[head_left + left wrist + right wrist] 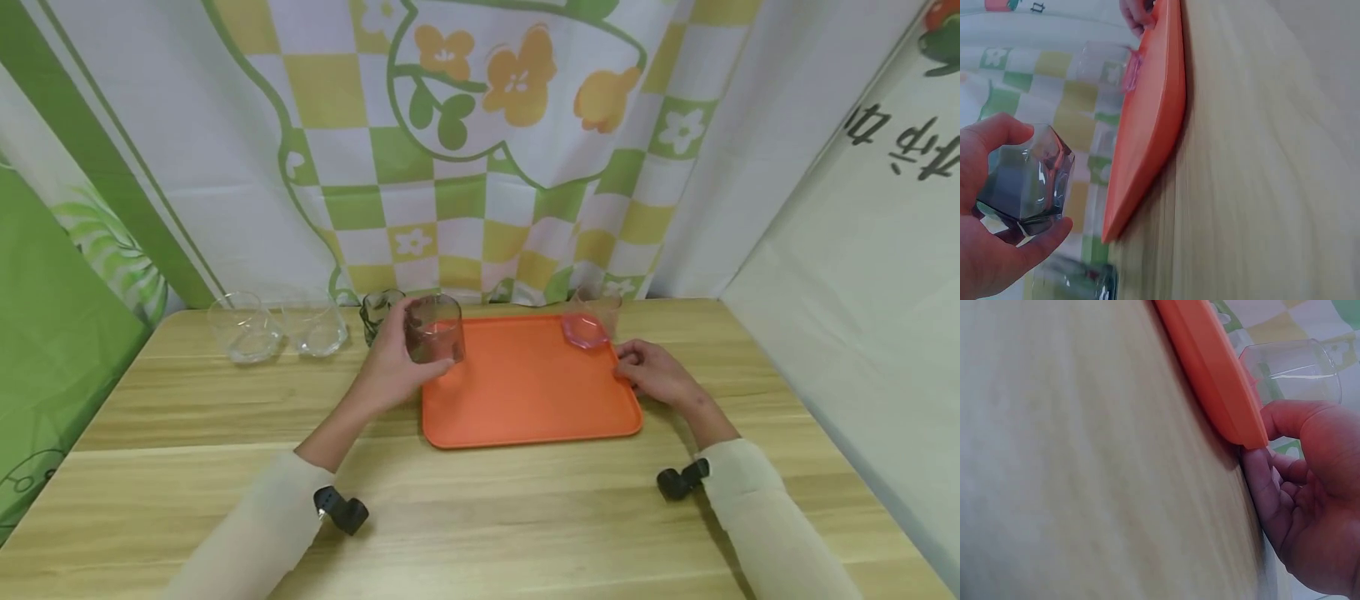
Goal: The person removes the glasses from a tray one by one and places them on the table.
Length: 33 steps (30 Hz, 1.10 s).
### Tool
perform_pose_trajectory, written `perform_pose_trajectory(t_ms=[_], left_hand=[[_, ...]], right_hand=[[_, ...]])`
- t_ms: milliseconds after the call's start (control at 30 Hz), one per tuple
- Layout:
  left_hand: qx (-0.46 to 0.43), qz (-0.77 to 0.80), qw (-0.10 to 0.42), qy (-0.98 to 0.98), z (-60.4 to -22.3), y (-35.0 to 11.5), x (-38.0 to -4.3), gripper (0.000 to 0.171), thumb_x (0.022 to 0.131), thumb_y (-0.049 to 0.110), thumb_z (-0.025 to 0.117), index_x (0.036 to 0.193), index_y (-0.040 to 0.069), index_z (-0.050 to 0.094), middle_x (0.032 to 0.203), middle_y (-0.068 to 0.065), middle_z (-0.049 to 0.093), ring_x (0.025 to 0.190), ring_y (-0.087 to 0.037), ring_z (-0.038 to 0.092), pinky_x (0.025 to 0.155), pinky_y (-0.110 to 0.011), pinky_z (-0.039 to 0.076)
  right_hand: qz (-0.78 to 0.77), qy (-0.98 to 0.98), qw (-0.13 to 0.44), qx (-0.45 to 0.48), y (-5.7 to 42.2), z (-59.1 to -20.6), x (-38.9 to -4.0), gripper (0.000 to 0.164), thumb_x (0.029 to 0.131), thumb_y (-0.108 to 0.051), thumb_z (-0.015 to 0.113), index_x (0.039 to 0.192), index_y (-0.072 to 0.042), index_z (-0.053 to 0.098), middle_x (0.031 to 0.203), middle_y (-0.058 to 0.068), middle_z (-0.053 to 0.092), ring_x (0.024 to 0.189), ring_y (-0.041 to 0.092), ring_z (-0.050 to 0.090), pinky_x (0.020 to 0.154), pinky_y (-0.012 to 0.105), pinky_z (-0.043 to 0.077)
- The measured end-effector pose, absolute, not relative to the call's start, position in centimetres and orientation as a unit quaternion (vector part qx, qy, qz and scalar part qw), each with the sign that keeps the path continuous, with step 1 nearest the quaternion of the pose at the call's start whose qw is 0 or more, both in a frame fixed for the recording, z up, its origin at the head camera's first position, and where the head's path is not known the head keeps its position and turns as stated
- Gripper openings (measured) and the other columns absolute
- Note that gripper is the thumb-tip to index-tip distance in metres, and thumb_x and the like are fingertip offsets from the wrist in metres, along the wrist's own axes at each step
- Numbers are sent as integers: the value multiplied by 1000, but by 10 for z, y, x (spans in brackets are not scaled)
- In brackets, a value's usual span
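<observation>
My left hand [392, 360] grips a grey-tinted glass [438, 330] over the left edge of the orange tray [525, 396]. Seen from the left wrist, the faceted grey glass [1025, 178] is tilted between thumb and fingers, apart from the tray. At the tray's right edge, my right hand [662, 375] pinches the rim. The right wrist view has one digit of that hand [1329, 500] over the rim and others below it. A clear glass with a pink base [587, 330] stands on the tray's back right corner.
Left of the tray, along the back of the wooden table [480, 508], stand two clear glasses, one at the far left [255, 343] and one nearer [321, 335]. A dark green-grey glass [372, 321] stands partly behind my left hand. A patterned curtain [465, 200] hangs behind.
</observation>
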<state>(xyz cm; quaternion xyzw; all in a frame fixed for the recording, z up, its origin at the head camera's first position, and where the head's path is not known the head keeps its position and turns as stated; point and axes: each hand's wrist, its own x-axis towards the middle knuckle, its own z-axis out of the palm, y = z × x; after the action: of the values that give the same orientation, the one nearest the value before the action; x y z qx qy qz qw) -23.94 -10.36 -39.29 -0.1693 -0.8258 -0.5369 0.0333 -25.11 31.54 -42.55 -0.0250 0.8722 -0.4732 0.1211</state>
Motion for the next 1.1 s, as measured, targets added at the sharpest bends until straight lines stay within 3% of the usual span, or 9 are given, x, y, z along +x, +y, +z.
perform_pose_trajectory(t_ms=[233,533,833,1100], left_hand=[[-163,-518,41,-839,-390,-146,-224,98,81,20,90,155,6,27,150,-22,38,136,-39,43,108,-57,40],[-133,-486,2,-864,-376,-194,-206,102,84,28,89,159,12,22,150,-24,37,126,-43,49,96,-57,47],[-119,-463,8,-879,-379,-235,-195,103,86,23,87,158,3,15,142,-31,39,122,-47,51,93,-57,48],[-99,-431,32,-896,-388,-265,-195,105,84,18,87,155,-5,14,140,-39,37,127,-54,42,99,-66,39]], right_hand=[[-473,873,120,-17,313,-424,-250,38,96,-6,60,128,13,51,100,14,60,79,17,63,66,30,59],[-477,871,117,-11,312,-426,-251,37,95,-5,60,126,13,51,100,15,61,77,16,64,66,30,59],[-488,865,112,-19,308,-428,-249,37,96,-6,61,127,14,51,99,13,61,75,14,63,65,29,58],[-476,872,112,-16,312,-428,-249,37,97,-6,60,127,13,52,101,14,62,77,16,63,65,29,58]])
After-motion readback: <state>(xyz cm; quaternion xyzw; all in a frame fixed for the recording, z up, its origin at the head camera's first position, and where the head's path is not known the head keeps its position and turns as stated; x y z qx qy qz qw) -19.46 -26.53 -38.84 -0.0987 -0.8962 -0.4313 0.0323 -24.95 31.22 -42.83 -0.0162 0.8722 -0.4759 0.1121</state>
